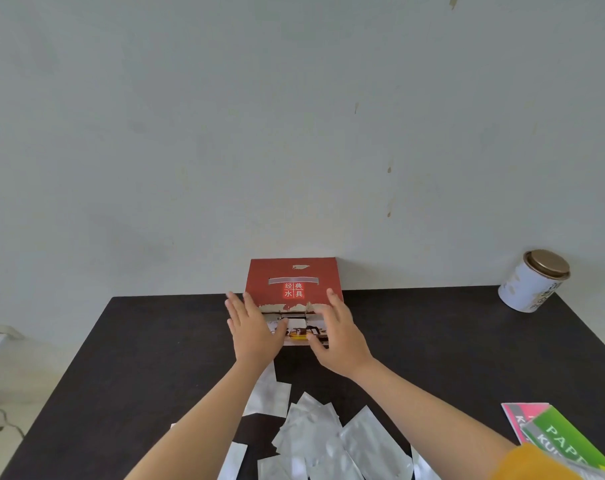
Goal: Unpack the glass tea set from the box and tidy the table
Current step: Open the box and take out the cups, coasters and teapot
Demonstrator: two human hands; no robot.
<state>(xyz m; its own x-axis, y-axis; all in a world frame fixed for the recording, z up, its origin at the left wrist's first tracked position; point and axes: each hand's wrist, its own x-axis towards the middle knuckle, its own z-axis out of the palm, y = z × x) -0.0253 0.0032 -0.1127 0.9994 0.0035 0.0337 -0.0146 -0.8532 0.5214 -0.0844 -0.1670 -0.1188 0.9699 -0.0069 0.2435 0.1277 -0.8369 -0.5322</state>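
Both hands, left hand [254, 332] and right hand [341, 336], rest open-fingered on the red box [293, 285] at the table's [121, 358] far edge.

A red box [293, 292] stood at the far edge of the dark table [121, 358], against the wall. The left hand [252, 330] and right hand [339, 334] lay on the box's near side with fingers straight. Silver packets [325, 438] lay scattered nearer than the box. Far right of the box a white tin [533, 280] stood tilted, and coloured paper packs [557, 434] lay near right.
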